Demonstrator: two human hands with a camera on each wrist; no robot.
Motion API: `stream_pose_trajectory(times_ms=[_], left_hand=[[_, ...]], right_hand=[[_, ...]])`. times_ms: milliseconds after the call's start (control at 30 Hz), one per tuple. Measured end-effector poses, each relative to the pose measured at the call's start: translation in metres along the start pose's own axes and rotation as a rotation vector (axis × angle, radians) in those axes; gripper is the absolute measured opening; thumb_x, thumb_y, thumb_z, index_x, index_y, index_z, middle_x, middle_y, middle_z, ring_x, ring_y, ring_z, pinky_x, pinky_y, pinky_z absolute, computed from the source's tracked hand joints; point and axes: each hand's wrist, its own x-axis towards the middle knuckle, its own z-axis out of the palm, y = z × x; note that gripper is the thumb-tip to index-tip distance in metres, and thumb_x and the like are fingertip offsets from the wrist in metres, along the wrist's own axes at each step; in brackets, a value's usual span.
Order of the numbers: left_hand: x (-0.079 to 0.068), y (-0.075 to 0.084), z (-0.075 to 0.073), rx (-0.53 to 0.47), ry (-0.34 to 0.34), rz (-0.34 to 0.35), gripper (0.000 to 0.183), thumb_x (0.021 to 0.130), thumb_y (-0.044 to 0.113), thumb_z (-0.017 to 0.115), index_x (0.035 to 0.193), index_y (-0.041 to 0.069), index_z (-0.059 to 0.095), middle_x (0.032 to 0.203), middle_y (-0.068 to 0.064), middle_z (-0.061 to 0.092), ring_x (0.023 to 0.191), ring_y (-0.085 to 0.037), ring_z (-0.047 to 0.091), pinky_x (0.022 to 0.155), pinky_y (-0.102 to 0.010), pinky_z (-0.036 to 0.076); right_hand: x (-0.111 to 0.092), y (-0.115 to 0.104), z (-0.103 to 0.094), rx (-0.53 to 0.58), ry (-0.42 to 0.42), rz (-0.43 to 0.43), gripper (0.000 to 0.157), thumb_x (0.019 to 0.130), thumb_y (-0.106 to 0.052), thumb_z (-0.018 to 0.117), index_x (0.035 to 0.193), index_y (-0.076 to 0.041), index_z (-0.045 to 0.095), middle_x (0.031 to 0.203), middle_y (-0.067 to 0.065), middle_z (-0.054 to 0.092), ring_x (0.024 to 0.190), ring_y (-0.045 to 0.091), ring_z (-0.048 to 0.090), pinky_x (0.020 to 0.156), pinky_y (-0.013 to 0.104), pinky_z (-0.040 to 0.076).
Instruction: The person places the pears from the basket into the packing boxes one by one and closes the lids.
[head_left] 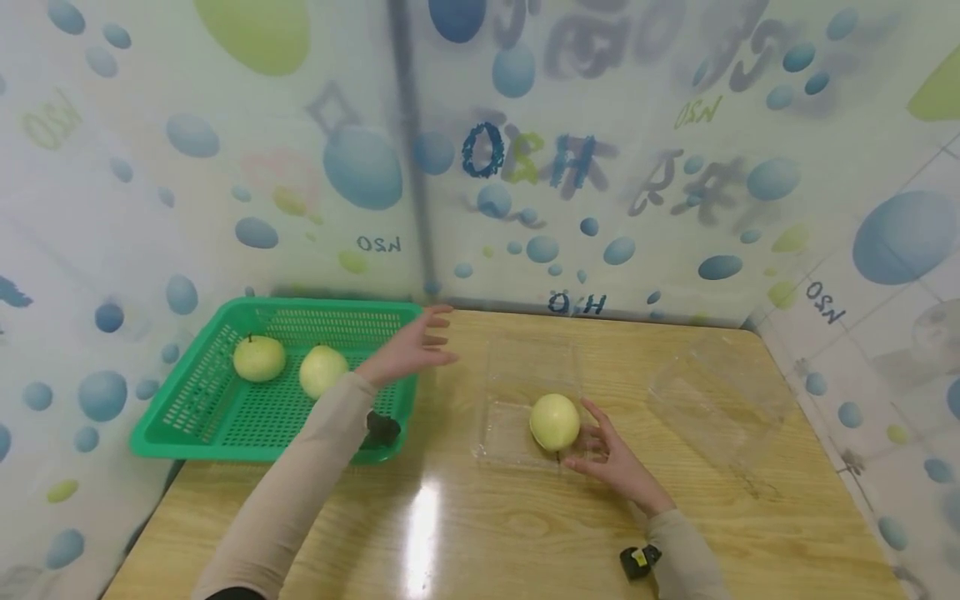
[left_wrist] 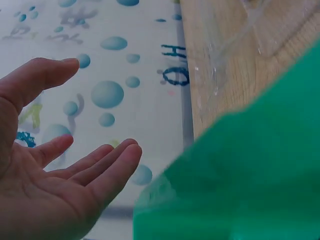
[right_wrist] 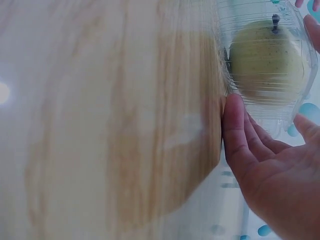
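Observation:
My right hand (head_left: pixel 618 462) is at the right side of a clear plastic box (head_left: pixel 498 433), its fingers parted. Inside the box sits a round yellow-green pear (head_left: pixel 555 422), its dark stem showing through the ribbed wall in the right wrist view. There the fingertips of that hand (right_wrist: pixel 272 165) are right at the box wall. My left hand (head_left: pixel 408 350) reaches over the right edge of a green basket (head_left: pixel 277 452), fingers spread and nothing in them. The left wrist view shows its palm (left_wrist: pixel 60 190) bare. Two more pears (head_left: pixel 259 358) lie in the basket, one partly behind the left forearm.
Another clear plastic box (head_left: pixel 712 400) lies on the right of the wooden table (head_left: pixel 480 542). A patterned curtain (head_left: pixel 450 208) with blue and green ovals stands behind the table and along both sides. The basket fills the table's back left.

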Motion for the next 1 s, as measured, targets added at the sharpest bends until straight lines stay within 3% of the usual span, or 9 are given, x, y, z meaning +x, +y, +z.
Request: stream_pose_trajectory(times_ms=[333, 533, 1000], left_hand=[[-0.013, -0.015, -0.031, 0.159, 0.061, -0.041, 0.077, 0.088, 0.018, 0.072, 0.149, 0.010, 0.026, 0.144, -0.026, 0.036, 0.124, -0.043, 0.046, 0.096, -0.051, 0.045], [-0.019, -0.021, -0.049, 0.165, 0.059, -0.021, 0.076, 0.090, 0.013, 0.068, 0.149, 0.005, 0.022, 0.144, -0.030, 0.033, 0.126, -0.049, 0.041, 0.096, -0.056, 0.043], [-0.030, -0.044, -0.085, 0.138, 0.059, -0.144, 0.078, 0.092, 0.020, 0.067, 0.150, 0.000, 0.018, 0.144, -0.033, 0.032, 0.131, -0.048, 0.034, 0.101, -0.060, 0.035]], right_hand=[[0.000, 0.000, 0.001, -0.013, 0.008, 0.001, 0.096, 0.083, -0.016, 0.078, 0.155, -0.022, 0.015, 0.143, 0.029, 0.037, 0.122, 0.041, 0.047, 0.092, 0.051, 0.046], [0.001, 0.001, 0.000, -0.022, 0.001, -0.013, 0.095, 0.083, -0.016, 0.077, 0.155, -0.021, 0.015, 0.143, 0.030, 0.037, 0.122, 0.042, 0.047, 0.092, 0.053, 0.046], [0.001, 0.003, -0.001, -0.022, 0.007, -0.013, 0.095, 0.083, -0.015, 0.077, 0.155, -0.021, 0.015, 0.142, 0.031, 0.037, 0.120, 0.041, 0.048, 0.093, 0.052, 0.046]])
